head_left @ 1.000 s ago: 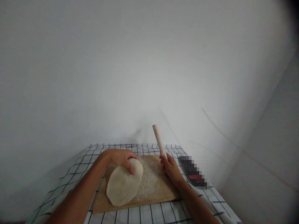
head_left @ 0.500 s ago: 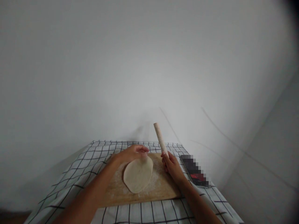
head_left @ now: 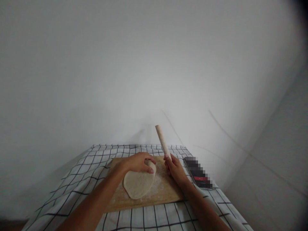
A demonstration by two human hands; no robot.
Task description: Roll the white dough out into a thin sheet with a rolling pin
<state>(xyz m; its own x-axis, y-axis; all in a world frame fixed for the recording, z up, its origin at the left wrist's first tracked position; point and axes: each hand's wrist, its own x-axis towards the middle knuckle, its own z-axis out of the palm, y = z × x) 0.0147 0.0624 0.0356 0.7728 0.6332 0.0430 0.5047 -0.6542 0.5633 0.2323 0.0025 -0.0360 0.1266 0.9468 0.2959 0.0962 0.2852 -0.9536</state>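
Note:
A flat, rounded sheet of dough (head_left: 139, 185) lies on a floured wooden board (head_left: 166, 192). My left hand (head_left: 141, 163) reaches over its far edge, the thumb on top and the fingers curled round the far right rim, so that part of the edge sits between them. To the right, my right hand (head_left: 175, 166) is closed round the lower end of a pale wooden rolling pin (head_left: 162, 138). The pin points up and slightly left, clear of the dough. The palm side of my left hand is hidden.
A white cloth with dark grid lines (head_left: 79, 179) covers the table under the board. On the right, beside my right forearm, lies a dark flat object with a red band (head_left: 199, 175), partly pixelated. Behind the table stands a plain pale wall (head_left: 134, 80).
My left hand has come down onto the dough's far edge, with thumb and fingers now around it. My right hand still holds the rolling pin raised. The view has shifted slightly.

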